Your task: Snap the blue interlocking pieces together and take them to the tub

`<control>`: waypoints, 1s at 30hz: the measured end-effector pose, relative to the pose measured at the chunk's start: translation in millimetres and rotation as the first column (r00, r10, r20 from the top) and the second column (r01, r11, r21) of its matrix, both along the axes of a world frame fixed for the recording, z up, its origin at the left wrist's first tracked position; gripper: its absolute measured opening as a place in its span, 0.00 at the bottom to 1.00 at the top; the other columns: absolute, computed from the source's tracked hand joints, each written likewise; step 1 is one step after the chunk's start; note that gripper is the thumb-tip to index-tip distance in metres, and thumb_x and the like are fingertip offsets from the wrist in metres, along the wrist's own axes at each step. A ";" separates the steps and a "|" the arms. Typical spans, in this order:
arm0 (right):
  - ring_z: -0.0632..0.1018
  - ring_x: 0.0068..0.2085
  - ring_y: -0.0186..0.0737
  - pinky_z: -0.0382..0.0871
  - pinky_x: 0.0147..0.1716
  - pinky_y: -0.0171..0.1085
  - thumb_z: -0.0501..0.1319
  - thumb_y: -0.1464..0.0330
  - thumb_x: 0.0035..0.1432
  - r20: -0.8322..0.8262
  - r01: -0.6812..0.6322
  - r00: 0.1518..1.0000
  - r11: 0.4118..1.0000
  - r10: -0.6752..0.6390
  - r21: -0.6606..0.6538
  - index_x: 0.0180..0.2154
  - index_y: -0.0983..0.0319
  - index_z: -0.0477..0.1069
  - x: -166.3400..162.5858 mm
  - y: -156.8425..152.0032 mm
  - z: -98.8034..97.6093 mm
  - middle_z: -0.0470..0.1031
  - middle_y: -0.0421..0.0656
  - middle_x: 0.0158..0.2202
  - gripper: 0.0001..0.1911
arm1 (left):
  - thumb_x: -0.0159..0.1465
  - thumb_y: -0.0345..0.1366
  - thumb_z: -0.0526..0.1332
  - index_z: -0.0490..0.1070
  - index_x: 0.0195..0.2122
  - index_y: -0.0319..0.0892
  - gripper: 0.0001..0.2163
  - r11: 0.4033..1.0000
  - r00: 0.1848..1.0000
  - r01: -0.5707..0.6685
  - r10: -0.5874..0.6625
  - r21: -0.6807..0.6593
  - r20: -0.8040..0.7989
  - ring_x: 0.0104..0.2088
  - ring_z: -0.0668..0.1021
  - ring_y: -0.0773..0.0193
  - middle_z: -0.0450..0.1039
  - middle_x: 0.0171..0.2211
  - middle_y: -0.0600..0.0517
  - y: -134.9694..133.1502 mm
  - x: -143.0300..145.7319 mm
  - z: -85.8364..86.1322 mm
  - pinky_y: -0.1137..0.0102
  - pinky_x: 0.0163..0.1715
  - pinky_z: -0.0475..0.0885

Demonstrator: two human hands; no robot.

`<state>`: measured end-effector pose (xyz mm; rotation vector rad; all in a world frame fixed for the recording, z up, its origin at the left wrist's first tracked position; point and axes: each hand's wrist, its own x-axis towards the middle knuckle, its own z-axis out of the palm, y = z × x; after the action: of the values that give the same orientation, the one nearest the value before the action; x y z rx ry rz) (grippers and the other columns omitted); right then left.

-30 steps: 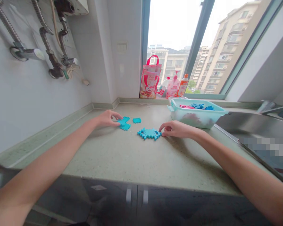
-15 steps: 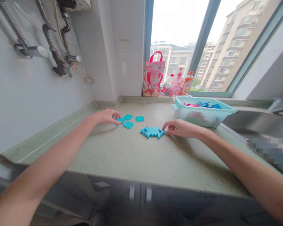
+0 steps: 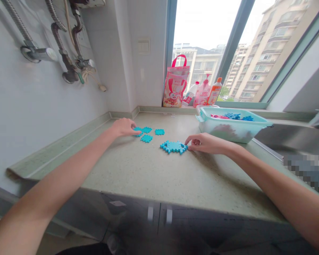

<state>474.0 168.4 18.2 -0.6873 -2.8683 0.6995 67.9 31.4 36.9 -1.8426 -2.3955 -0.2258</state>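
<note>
Nothing legible from my end: the pink tote bag (image 3: 175, 86), spray bottle (image 3: 202, 95) and orange bottle (image 3: 214, 91) past the counter's (image 3: 159, 177) back edge show printed labels, all too small to read.

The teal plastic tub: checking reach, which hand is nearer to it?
Right. The right hand sits just in front of the tub, not touching it; the left hand is much farther left, beyond the blue interlocking pieces.
</note>
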 end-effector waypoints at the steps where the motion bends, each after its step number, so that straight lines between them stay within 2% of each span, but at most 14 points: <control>1: 0.77 0.32 0.40 0.67 0.35 0.37 0.65 0.52 0.63 0.002 0.002 1.000 1.000 -0.002 0.001 0.49 0.60 0.81 -0.1 -0.3 0.2 0.82 0.44 0.34 0.22 | 0.55 0.66 0.66 0.85 0.46 0.48 0.30 1.000 1.000 -0.025 0.024 -0.015 -0.005 0.47 0.83 0.46 0.85 0.46 0.44 1.5 3.3 -2.6 0.62 0.46 0.72; 5: 0.78 0.33 0.41 0.68 0.35 0.37 0.64 0.55 0.64 0.014 0.003 1.000 1.000 -0.004 0.024 0.50 0.61 0.81 -0.4 -1.1 0.8 0.82 0.45 0.35 0.20 | 0.50 0.71 0.66 0.85 0.46 0.48 0.35 0.997 0.997 -0.072 0.072 -0.013 0.006 0.49 0.82 0.40 0.85 0.46 0.41 8.5 8.3 -12.1 0.59 0.48 0.73; 11: 0.78 0.33 0.41 0.68 0.35 0.37 0.64 0.56 0.63 0.019 0.005 1.000 0.999 -0.006 0.054 0.49 0.60 0.82 -0.8 -0.8 1.1 0.83 0.45 0.35 0.19 | 0.53 0.61 0.69 0.86 0.45 0.50 0.26 1.000 0.998 -0.019 0.019 -0.015 0.059 0.46 0.84 0.46 0.85 0.47 0.46 10.4 -9.8 -13.9 0.62 0.42 0.75; 14: 0.78 0.33 0.41 0.68 0.35 0.37 0.64 0.56 0.63 0.011 0.005 1.000 0.999 -0.005 0.047 0.49 0.59 0.82 -0.6 0.5 0.1 0.83 0.45 0.36 0.19 | 0.53 0.59 0.69 0.85 0.48 0.49 0.26 1.000 0.996 -0.002 0.000 0.022 0.089 0.47 0.84 0.47 0.85 0.47 0.46 6.0 -9.3 -9.4 0.62 0.43 0.74; 19: 0.79 0.33 0.40 0.68 0.35 0.37 0.64 0.58 0.64 0.020 0.000 1.000 0.997 -0.002 0.072 0.50 0.60 0.81 -0.8 0.9 -1.6 0.83 0.45 0.36 0.17 | 0.57 0.62 0.68 0.84 0.49 0.47 0.28 0.993 0.983 0.022 -0.043 0.118 0.176 0.45 0.83 0.48 0.85 0.46 0.46 1.4 32.7 -2.1 0.60 0.45 0.74; 24: 0.79 0.34 0.40 0.67 0.36 0.37 0.65 0.61 0.65 0.024 0.010 1.000 0.995 -0.012 0.101 0.50 0.60 0.81 -1.7 -1.3 0.1 0.83 0.46 0.37 0.16 | 0.53 0.67 0.68 0.84 0.41 0.46 0.29 0.997 0.997 -0.070 0.070 0.025 0.016 0.44 0.82 0.41 0.84 0.40 0.42 1.2 78.7 -6.9 0.56 0.44 0.73; 27: 0.78 0.33 0.40 0.67 0.35 0.37 0.65 0.61 0.64 0.017 0.008 1.000 0.995 -0.010 0.095 0.50 0.60 0.81 -1.4 -0.9 0.3 0.83 0.45 0.37 0.16 | 0.55 0.63 0.68 0.84 0.41 0.47 0.26 0.999 0.999 -0.049 0.049 0.008 -0.015 0.42 0.82 0.41 0.84 0.37 0.43 0.0 84.1 -9.4 0.56 0.42 0.73; 30: 0.79 0.33 0.40 0.67 0.36 0.37 0.65 0.61 0.65 0.029 0.004 1.000 0.995 -0.007 0.101 0.50 0.60 0.81 -1.4 0.1 -0.4 0.83 0.45 0.37 0.16 | 0.55 0.57 0.69 0.85 0.43 0.49 0.22 0.995 0.994 0.095 -0.094 -0.021 0.063 0.43 0.82 0.46 0.84 0.39 0.46 -2.5 76.8 -10.3 0.59 0.42 0.73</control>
<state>472.6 168.5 17.8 -0.6973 -2.9036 0.5443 144.7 28.9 26.7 -1.9909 -2.3630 -0.2682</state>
